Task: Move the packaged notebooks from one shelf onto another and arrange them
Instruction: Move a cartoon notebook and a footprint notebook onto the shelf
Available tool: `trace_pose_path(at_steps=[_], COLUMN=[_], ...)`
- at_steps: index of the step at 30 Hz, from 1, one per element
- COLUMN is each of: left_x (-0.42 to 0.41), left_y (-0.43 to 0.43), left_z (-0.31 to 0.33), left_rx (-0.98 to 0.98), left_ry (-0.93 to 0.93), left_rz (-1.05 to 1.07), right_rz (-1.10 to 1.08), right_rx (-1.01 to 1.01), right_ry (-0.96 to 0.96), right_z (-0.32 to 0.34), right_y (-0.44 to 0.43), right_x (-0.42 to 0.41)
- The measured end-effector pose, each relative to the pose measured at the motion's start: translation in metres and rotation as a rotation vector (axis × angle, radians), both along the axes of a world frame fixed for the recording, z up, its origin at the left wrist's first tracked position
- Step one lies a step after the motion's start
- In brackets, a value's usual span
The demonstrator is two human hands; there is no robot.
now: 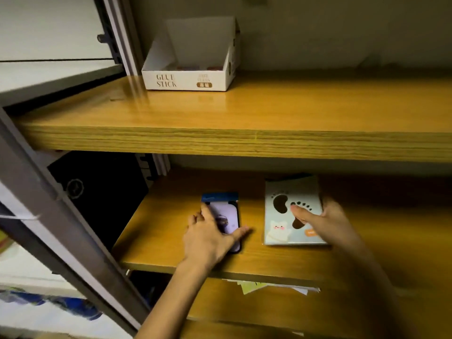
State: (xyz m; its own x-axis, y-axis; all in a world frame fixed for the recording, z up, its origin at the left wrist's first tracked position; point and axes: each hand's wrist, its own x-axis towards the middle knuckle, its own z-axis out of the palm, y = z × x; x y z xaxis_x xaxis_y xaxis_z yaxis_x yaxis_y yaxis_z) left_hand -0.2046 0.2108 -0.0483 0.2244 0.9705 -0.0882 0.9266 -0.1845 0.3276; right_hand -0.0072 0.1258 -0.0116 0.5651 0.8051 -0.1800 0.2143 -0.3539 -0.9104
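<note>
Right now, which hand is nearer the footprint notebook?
Right. The right hand grips the footprint notebook at its right edge, thumb on the cover; the left hand rests on the purple notebook to its left.

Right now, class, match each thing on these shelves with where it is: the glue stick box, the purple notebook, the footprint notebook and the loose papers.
Things:
1 glue stick box
2 purple notebook
3 footprint notebook
4 loose papers

Places:
a under the left hand
b on the upper shelf
c beneath the lower shelf
d gripped by the right hand

Pairs: 1-b, 2-a, 3-d, 4-c.
</note>
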Motion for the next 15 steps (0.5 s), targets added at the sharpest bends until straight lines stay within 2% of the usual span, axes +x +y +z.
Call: trace_pose_path(at_steps=[4, 7, 11, 15], left_x=[0.005, 0.001, -0.009, -0.016], left_y=[0.015, 0.033, 0.043, 0.043], left_z=[0.001, 0.003, 0.013, 0.02], left_rx=[-0.013, -0.215, -0.293, -0.414], left_ry=[0.003, -0.164, -0.156, -0.442], left_rz=[-0.006, -0.005, -0.124, -0.23], right_rz=[-0.03, -0.072, -0.176, -0.271], right_rx=[0.055, 0.078, 0.102, 0.137], right_ry=[-0.015, -0.013, -0.021, 0.066], right_z=[0.004, 0.004, 0.003, 0.001], right_y=[-0.023, -0.035, -0.055, -0.082], right_x=[0.002, -0.005, -0.013, -0.019])
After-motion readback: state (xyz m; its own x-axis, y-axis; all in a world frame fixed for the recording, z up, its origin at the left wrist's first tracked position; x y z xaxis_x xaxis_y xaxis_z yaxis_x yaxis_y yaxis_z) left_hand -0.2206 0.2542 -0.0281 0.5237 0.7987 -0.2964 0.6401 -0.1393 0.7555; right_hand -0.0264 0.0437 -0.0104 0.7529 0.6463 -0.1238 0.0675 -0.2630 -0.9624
